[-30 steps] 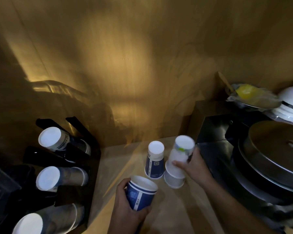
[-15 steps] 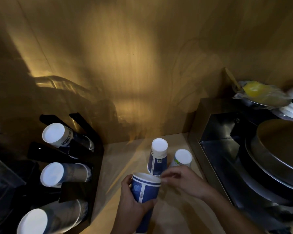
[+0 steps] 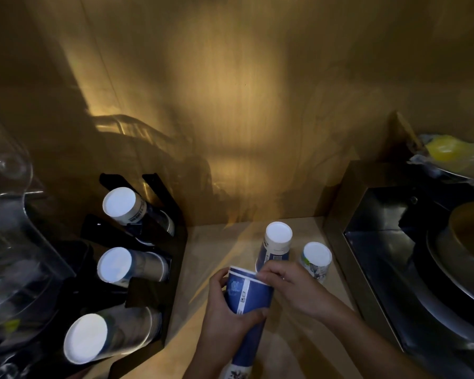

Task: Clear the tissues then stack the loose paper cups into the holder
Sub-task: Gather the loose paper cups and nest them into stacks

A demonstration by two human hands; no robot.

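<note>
My left hand grips a stack of blue paper cups, mouth up, over the wooden counter. My right hand rests its fingers on the stack's top rim. Behind them an upturned blue cup and an upturned white patterned cup stand on the counter. At the left, the black cup holder keeps three rows of cups lying on their sides: top, middle, bottom. No tissues are in sight.
A steel box with a round metal lid fills the right side. A bagged yellow item lies behind it. Clear glassware stands at the far left. A wooden wall closes the back.
My right hand left the white cups at the right and came over to the rim of the blue stack. The white cup it held a second ago now stands lower on the counter.
</note>
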